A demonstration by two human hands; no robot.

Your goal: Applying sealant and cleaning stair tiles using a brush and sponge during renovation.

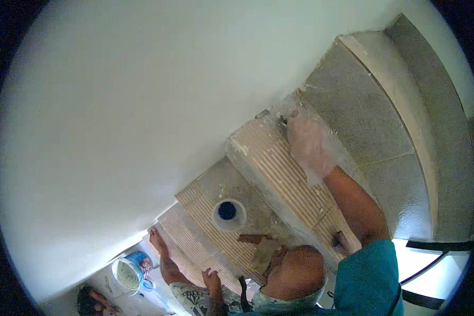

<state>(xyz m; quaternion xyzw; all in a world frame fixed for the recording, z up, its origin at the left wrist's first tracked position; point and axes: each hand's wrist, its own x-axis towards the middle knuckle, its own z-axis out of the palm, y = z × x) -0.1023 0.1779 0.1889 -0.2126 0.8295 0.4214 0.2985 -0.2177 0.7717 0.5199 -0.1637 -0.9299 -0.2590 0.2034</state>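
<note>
My right hand (308,142), in a thin see-through glove, reaches to the back corner of a ribbed stair tread (279,155) beside the white wall. Its fingers are closed round a small dark-ended piece (283,120) that is mostly hidden. Whitish smears and crumbs lie on the tread and riser around it. Lower down, my left hand (211,280) is held near my left thigh, bare, its fingers curled with nothing visible in them. A whitish round tub (239,222) with a dark blue inside stands on the step below.
Grey tiled steps (361,95) curve upward to the right along the white wall (116,105). My bare left foot (156,239) is on a lower step. At the bottom left stands a blue bucket (138,263) with pale contents, near another person (92,303). A small brownish-purple object (342,241) lies by my right elbow.
</note>
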